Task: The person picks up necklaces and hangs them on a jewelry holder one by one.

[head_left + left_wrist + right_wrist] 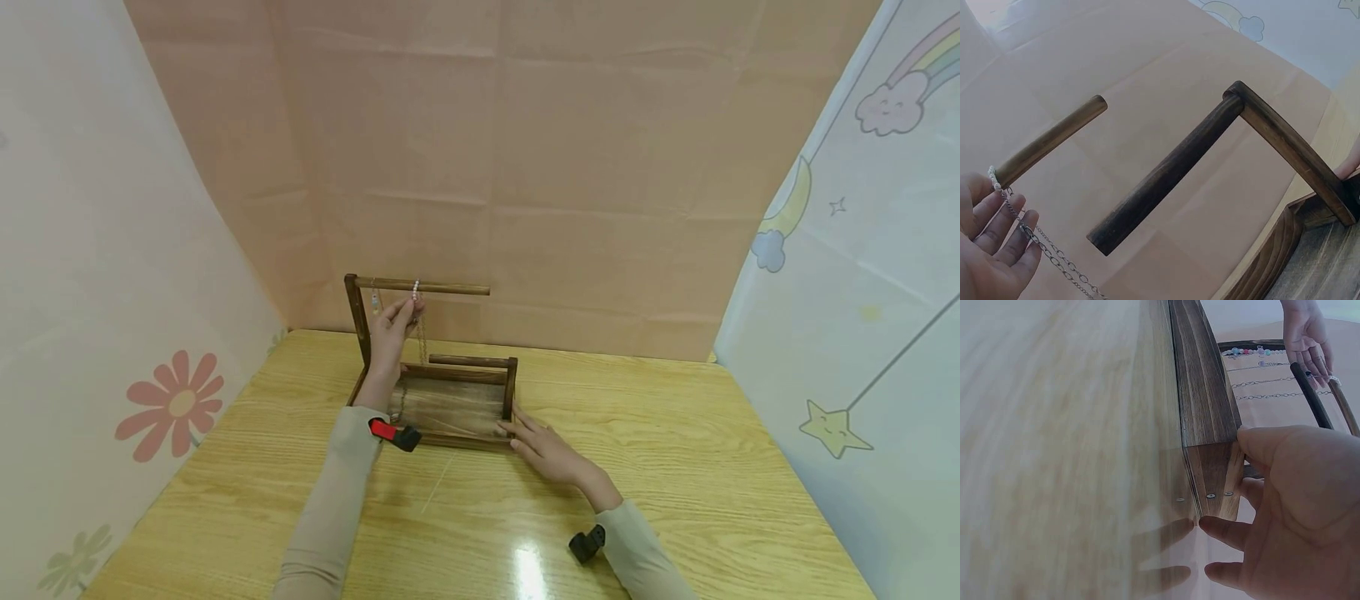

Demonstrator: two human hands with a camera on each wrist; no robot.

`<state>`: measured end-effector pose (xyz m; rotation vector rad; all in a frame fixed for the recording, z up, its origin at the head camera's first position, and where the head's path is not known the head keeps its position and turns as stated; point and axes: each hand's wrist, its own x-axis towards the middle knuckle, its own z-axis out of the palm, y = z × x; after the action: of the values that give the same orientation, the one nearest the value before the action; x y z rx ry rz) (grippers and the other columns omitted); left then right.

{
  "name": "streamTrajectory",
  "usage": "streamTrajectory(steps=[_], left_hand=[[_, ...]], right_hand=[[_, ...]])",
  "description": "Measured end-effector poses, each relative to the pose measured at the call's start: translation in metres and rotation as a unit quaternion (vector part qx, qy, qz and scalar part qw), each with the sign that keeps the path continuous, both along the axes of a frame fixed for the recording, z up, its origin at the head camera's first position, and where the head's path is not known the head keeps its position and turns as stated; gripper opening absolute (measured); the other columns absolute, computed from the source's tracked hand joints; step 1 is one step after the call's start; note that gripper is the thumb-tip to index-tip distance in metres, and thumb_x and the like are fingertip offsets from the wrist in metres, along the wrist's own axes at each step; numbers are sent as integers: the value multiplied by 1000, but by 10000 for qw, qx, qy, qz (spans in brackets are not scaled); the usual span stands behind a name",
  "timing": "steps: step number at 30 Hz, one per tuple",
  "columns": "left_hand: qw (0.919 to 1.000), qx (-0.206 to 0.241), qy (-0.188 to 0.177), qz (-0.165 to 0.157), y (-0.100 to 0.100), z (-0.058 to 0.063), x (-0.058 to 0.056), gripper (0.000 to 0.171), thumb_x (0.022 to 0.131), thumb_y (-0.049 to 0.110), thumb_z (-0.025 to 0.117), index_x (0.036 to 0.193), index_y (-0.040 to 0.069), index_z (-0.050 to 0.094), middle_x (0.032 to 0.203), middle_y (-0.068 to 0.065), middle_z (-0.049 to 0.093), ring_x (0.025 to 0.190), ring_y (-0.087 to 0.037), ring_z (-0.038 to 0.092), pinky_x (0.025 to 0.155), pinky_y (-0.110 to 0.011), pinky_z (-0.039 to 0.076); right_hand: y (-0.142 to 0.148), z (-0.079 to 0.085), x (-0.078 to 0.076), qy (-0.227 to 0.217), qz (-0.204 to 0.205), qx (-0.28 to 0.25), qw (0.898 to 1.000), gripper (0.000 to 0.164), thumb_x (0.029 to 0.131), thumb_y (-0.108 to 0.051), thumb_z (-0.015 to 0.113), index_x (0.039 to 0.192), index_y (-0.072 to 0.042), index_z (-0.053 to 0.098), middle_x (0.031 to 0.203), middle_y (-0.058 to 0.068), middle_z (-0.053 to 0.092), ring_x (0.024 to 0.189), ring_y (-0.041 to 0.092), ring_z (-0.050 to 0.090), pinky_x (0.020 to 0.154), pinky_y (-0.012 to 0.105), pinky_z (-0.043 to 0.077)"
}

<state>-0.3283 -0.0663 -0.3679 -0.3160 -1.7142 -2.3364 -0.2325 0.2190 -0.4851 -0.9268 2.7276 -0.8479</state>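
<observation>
A dark wooden jewellery stand has a tray base, a tall left post with an upper bar, and a shorter bar on the right. Around the upper bar goes a strand of pale beads, which my left hand pinches between thumb and finger. Thin silver chains hang beside the fingers in the left wrist view. At the tray's front right corner, my right hand grips the wooden end wall, thumb at the rim and other fingers along the outside.
Another coloured bead piece hangs near the post. A chain reaches down to the tray's left side. The stand rests on a light wood table, with a pinkish sheet behind and printed white sheets at both sides.
</observation>
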Motion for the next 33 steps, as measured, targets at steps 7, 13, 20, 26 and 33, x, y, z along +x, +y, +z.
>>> streamTrajectory(steps=[7,13,20,26,33], left_hand=[[10000,-54,-63,34,-4,-5,1,36,98,16,48,123,-9,51,128,-27,50,122,-38,47,106,-44,35],[9996,-180,-183,111,-8,-10,3,36,98,19,48,125,-5,52,122,-17,58,117,-27,53,105,-38,38],[9991,-211,-346,138,-12,-14,6,38,98,19,49,123,-9,51,122,-20,57,119,-29,52,105,-37,38],[9985,-201,-484,139,-18,-34,-3,43,96,26,51,125,-7,51,126,-23,54,120,-33,50,105,-37,38],[9963,-549,-615,244,-21,-51,-3,45,95,33,52,123,-2,54,126,-19,56,117,-27,54,88,-28,49]], right_hand=[[0,-1,-1,-16,22,-2,10000,46,103,-29,31,145,-11,31,155,15,3,136,40,23,101,73,10],[1,-1,-2,-13,19,-1,10000,46,103,-30,31,146,-12,30,155,14,3,137,40,22,101,73,10],[1,-2,-3,-57,9,-2,10000,46,103,-29,31,146,-11,30,155,14,2,137,41,20,101,73,9],[1,-3,-4,-27,48,-6,10000,46,103,-29,31,146,-11,30,155,15,2,137,41,20,100,73,9],[2,-3,-4,-17,80,-24,10000,46,103,-28,31,146,-10,30,155,15,2,137,41,21,100,73,9]])
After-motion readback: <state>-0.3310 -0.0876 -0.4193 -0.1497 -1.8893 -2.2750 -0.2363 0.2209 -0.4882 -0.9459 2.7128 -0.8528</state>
